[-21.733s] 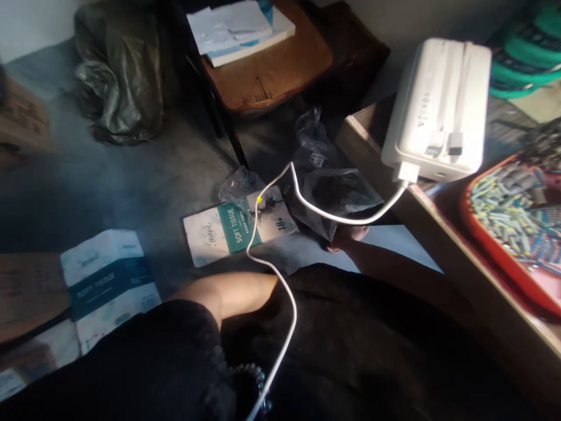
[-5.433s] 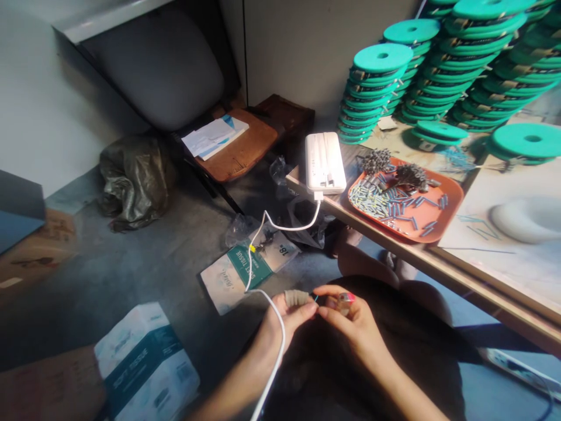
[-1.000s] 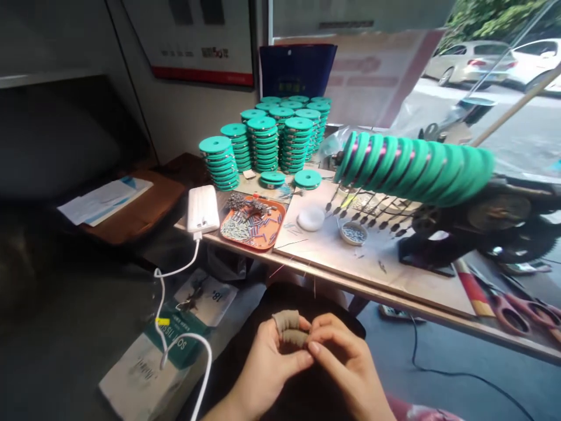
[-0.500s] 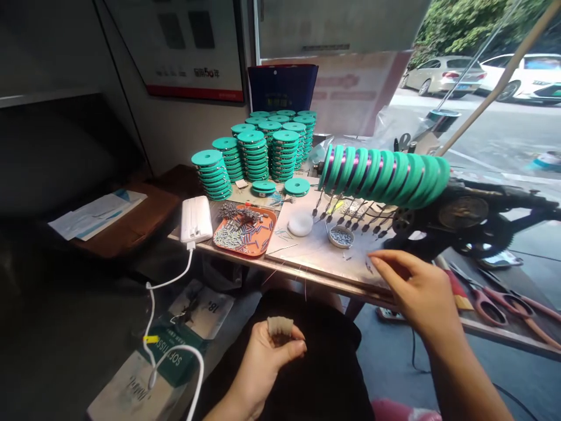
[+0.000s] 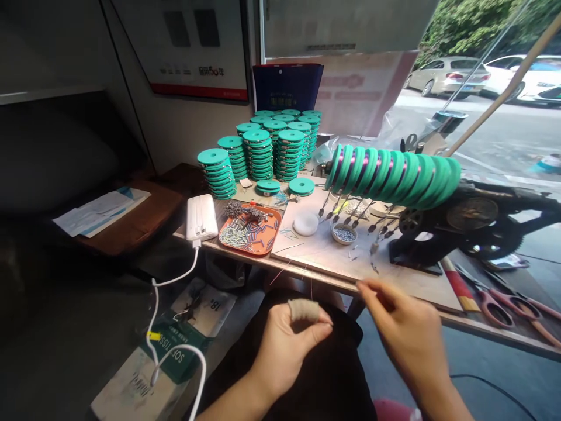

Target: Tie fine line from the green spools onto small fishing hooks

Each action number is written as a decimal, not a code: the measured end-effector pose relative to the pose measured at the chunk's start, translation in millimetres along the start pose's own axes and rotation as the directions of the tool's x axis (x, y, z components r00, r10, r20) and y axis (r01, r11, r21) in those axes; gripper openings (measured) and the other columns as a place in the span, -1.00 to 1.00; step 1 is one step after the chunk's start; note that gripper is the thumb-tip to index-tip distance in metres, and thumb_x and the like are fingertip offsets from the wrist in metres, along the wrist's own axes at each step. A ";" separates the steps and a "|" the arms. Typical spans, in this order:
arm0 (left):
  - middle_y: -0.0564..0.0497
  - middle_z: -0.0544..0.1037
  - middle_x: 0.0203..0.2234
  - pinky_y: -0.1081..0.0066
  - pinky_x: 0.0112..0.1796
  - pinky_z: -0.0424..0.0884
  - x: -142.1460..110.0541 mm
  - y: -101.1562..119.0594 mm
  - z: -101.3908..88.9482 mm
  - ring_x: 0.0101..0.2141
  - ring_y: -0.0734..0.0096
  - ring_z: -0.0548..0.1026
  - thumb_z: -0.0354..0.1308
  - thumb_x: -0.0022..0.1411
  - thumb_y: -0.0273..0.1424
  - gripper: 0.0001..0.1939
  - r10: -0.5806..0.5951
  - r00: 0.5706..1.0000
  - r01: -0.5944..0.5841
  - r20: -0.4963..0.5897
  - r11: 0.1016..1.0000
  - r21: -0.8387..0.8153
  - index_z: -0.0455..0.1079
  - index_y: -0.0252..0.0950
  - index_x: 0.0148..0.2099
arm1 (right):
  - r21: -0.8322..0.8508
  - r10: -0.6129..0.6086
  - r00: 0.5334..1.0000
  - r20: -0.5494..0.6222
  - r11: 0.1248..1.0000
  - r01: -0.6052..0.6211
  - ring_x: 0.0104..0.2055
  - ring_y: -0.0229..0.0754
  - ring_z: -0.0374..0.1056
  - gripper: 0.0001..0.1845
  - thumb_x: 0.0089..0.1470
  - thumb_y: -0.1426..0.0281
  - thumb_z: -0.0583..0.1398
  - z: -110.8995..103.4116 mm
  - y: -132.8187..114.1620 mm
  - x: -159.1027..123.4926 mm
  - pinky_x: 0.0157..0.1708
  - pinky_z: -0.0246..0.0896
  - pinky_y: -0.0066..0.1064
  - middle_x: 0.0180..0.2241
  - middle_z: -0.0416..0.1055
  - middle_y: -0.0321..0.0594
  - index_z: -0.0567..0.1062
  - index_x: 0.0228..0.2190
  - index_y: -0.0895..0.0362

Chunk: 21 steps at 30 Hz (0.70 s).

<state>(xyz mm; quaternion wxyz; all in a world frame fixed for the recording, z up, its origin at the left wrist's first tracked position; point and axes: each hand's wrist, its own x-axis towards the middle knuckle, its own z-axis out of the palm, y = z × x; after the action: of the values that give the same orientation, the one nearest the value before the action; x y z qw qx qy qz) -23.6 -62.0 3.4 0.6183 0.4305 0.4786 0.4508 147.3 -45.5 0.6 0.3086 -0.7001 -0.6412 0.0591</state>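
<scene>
My left hand is over my lap, thumb pressed to the index finger, which wears a beige finger wrap. Whatever sits in that pinch is too small to make out. My right hand is by the table's front edge, fingertips pinched together; anything between them is hidden. Beyond it, a row of green spools is mounted on a black hand-cranked machine, with swivels hanging beneath. A small round dish of grey metal bits stands near a white round pad.
An orange tray of small metal parts lies beside a white power bank with a cable. Stacked green spools stand behind. Pink-handled scissors and a red-and-wood handle lie at right.
My right hand has drawn back from the tabletop toward me, still pinched. My left hand has risen and shifted right, so the two hands are closer together.
</scene>
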 end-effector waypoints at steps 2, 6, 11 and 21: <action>-0.05 0.55 -0.42 0.48 -0.27 0.34 7.7 3.1 9.0 -0.35 0.39 0.45 0.28 -0.08 -0.45 -0.93 0.014 0.999 -0.010 0.051 0.998 -0.067 0.49 -0.36 -0.48 | 0.128 -0.150 0.989 0.019 0.981 0.146 -0.63 -0.24 0.33 -0.74 0.06 0.22 0.09 0.9 -0.2 -31.9 -0.60 0.15 -0.46 -0.58 0.48 -0.27 0.51 -0.42 0.09; -0.02 0.51 -0.57 0.54 -0.57 0.25 15.9 -0.2 19.2 -0.67 0.60 0.33 0.30 -0.10 -0.39 -0.85 -0.110 0.968 0.153 0.226 0.972 -0.179 0.48 -0.40 -0.47 | 0.291 -0.358 0.930 0.083 0.901 0.321 -0.59 -0.30 0.35 -0.81 0.12 0.39 0.05 11.2 1.1 -70.9 -0.57 0.20 -0.52 -0.56 0.47 -0.30 0.46 -0.41 0.08; 0.05 0.42 -0.69 0.56 -0.57 0.24 6.6 -6.8 9.0 -0.67 0.60 0.32 0.33 -0.14 -0.37 -0.81 -0.163 0.970 0.199 0.181 0.958 -0.207 0.45 -0.41 -0.50 | 0.211 -0.503 0.864 0.008 0.846 0.490 -0.34 -0.19 0.40 -0.84 0.08 0.48 0.09 -8.6 1.2 -53.4 -0.38 0.30 -0.42 -0.37 0.45 -0.14 0.41 -0.27 0.10; 0.03 0.43 -0.66 0.52 -0.49 0.30 -29.0 -3.9 -27.6 -0.59 0.52 0.36 0.29 -0.09 -0.37 -0.84 -0.175 0.982 0.177 0.076 0.984 -0.024 0.45 -0.38 -0.50 | 0.279 -0.858 0.467 0.214 0.512 0.813 -0.56 -0.27 0.21 -0.62 0.20 0.50 -0.11 -0.7 -26.9 -10.8 -0.42 0.20 -0.36 -0.63 0.31 -0.27 0.44 -0.46 0.15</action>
<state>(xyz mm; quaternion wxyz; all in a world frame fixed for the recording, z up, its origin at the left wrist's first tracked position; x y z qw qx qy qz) -54.0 -88.2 0.8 0.6794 0.3934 0.4847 0.3855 122.6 -56.2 11.4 0.2351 -0.2529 -0.9366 0.0591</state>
